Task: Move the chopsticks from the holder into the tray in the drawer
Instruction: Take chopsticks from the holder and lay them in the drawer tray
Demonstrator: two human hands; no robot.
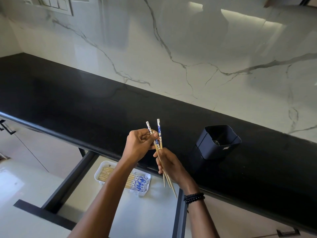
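Fingers (147, 134) of the left hand (139, 146) are curled and pinch the blue-patterned top of one stick, while the right hand (171, 166) has its fingers wrapped round the bare wooden shafts lower down. Between the two hands, the held chopsticks (158, 146) stand nearly upright over the near edge of the black counter (85, 107). Their patterned ends point up and far, and their pointed tips fan apart down past the right wrist. There are at least two, perhaps three; the count is not sure.

To the right on the counter, well apart from both hands, stands the dark square holder (217, 146). No sticks rise from its mouth, and only a small glint shows deep inside, too unclear to name.

Below the counter edge the drawer (145, 213) is pulled out, and the white tray (104, 163) lies in it on the left, under the left forearm. A bundle of chopsticks (135, 182) already lies flat in the tray, side by side, with the patterned ends to the right.

The task looks nearly finished: the holder seems emptied, most sticks are in the tray, and the ones in hand appear to be the last. What seems left is to square them together, bring them down and left to the tray, lay them alongside the bundle and let go
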